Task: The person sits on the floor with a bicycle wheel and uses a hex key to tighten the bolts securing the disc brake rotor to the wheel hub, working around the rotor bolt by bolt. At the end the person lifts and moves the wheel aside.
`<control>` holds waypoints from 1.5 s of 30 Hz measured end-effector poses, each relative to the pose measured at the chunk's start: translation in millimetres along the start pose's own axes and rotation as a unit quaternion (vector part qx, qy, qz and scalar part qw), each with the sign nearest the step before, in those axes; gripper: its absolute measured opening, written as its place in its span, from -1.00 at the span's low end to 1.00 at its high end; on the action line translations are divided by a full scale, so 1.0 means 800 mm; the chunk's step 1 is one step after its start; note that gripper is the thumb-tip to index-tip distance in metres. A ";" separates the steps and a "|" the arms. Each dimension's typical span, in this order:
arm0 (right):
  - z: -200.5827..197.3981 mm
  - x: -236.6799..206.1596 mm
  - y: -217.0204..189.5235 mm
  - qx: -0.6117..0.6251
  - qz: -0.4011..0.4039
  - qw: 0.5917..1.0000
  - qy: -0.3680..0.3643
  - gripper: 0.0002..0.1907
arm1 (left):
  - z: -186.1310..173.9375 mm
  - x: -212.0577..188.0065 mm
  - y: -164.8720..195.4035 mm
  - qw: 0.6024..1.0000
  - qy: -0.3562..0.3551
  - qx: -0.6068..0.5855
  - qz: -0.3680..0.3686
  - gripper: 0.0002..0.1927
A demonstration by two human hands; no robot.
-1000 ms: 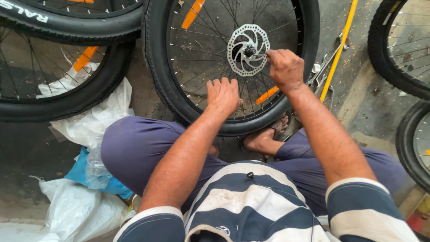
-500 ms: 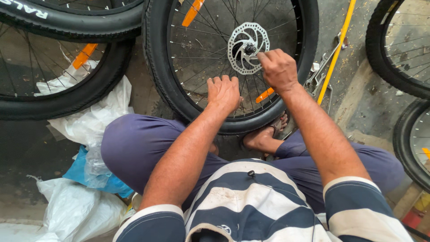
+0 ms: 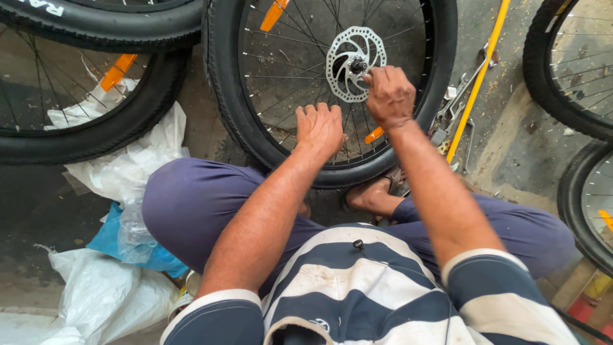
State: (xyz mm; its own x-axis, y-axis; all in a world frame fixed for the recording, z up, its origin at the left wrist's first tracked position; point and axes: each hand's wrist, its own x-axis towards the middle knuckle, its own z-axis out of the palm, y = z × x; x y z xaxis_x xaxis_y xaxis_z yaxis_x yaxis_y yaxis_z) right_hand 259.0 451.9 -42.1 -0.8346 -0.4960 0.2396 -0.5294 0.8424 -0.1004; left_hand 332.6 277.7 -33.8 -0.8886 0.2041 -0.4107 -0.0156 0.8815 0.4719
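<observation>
While the left hand (image 3: 319, 128) lies flat on the spokes (image 3: 287, 70), the right hand (image 3: 389, 96) pinches the hub (image 3: 357, 65).

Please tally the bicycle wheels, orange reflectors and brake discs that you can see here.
Bicycle wheels: 5, the nearest steadied by both hands
Orange reflectors: 4, one on the left wheel
Brake discs: 1
Total: 10

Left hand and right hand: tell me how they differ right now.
The left hand lies flat and open on the spokes of the wheel; the right hand is curled shut at the brake disc. The left hand sits lower, near the rim; the right hand is at the hub. What the right hand grips is hidden. Both are bare and work on the same wheel.
</observation>
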 end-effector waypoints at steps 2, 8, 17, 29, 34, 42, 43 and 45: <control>0.006 -0.003 -0.006 0.027 0.035 0.999 0.020 -0.90 | 0.000 0.001 0.000 1.000 0.009 0.006 0.004 -0.37; -0.030 0.002 0.021 0.058 -0.097 0.991 -0.074 -0.89 | 0.002 -0.001 -0.001 1.000 0.007 0.001 0.009 -0.35; -0.013 -0.005 0.005 0.098 0.009 0.995 0.013 -0.88 | 0.006 0.000 -0.002 1.000 -0.007 -0.010 0.008 -0.36; -0.013 -0.002 0.002 0.109 0.016 0.994 0.009 -0.89 | 0.000 -0.003 0.001 1.000 -0.002 0.001 0.014 -0.36; -0.026 0.004 0.005 0.093 -0.051 0.994 -0.011 -0.77 | -0.002 -0.001 0.003 1.000 -0.018 -0.005 0.004 -0.37; -0.028 0.013 -0.003 0.076 -0.072 0.991 -0.086 -0.74 | 0.000 -0.002 0.002 1.000 -0.010 0.000 0.008 -0.40; -0.027 0.012 -0.003 0.081 -0.074 0.990 -0.083 -0.76 | 0.000 -0.003 0.002 1.000 -0.011 -0.002 0.007 -0.40; -0.026 0.010 0.000 0.091 -0.080 0.990 -0.078 -0.79 | 0.000 -0.003 0.002 1.000 -0.011 -0.005 0.006 -0.39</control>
State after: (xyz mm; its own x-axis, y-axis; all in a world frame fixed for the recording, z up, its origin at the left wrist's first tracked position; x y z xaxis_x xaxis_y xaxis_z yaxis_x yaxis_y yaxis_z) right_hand 255.7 452.5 -20.4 -0.7434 -0.6586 0.1164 -0.6638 0.7051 -0.2495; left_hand 334.9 278.5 -31.8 -0.8784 0.2243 -0.4220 -0.0095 0.8747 0.4846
